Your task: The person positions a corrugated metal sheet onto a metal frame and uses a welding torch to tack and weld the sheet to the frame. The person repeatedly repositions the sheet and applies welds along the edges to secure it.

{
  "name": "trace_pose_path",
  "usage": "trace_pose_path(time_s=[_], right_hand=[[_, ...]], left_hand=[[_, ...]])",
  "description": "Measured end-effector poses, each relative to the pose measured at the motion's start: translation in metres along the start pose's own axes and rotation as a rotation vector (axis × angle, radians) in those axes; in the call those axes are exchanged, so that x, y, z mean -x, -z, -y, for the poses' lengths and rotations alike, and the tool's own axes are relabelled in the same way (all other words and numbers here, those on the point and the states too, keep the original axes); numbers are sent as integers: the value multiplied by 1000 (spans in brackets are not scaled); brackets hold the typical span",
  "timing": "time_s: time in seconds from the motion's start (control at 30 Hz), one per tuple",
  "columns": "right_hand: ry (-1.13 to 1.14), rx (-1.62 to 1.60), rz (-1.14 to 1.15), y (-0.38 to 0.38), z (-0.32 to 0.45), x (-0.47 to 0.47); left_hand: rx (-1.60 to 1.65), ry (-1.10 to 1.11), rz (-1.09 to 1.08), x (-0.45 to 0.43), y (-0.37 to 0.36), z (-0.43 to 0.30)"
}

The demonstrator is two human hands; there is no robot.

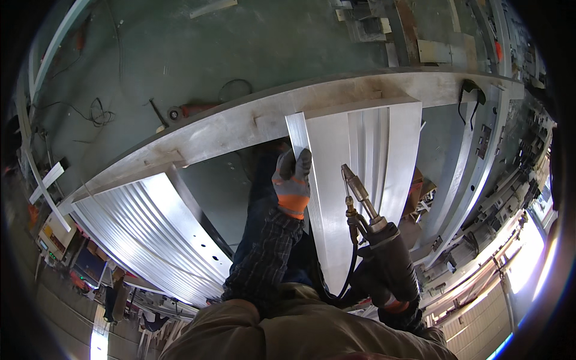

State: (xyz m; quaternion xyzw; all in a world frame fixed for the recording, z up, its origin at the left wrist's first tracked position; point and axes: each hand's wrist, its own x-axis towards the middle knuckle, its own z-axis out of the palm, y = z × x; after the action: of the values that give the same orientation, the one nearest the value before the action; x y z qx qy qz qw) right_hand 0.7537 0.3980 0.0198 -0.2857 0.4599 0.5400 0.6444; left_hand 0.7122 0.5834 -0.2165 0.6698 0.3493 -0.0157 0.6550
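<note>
My left hand (292,182), in a grey and orange work glove, grips a narrow ribbed metal strip (298,128). The strip runs along the left edge of a wide silvery metal panel (326,148) with lengthwise grooves. In my right hand (366,274) is a black welding gun (391,252) with a long metal nozzle and a thin wire guide beside it. Its tip points up and left over the panel, and I cannot tell whether it touches. A black hose (351,270) bends down from the gun. The panel's far end meets a long metal beam (333,96).
To the left, a second ribbed metal panel (148,225) meets the beam. An angle grinder (193,110) and a hammer (157,114) lie on the green floor (180,49) beyond it. Dark eyewear (472,92) hangs on the beam at right. Metal offcuts (364,27) lie farther back.
</note>
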Motion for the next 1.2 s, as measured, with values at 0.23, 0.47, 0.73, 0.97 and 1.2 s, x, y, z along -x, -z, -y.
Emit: trace_pose_path(time_s=[0.23, 0.47, 0.73, 0.97, 1.2], right_hand=[[-104, 145, -524, 62, -58, -40], [-4, -67, -216, 0, 2, -22], [80, 10, -157, 15, -4, -26], [54, -37, -140, 31, -14, -31], [5, -389, 105, 16, 17, -37]], left_hand=[[-218, -193, -4, 2, 3, 1], [-9, 31, 13, 12, 4, 3], [148, 154, -24, 20, -2, 12], [142, 157, -69, 31, -12, 25], [186, 205, -44, 42, -61, 56]])
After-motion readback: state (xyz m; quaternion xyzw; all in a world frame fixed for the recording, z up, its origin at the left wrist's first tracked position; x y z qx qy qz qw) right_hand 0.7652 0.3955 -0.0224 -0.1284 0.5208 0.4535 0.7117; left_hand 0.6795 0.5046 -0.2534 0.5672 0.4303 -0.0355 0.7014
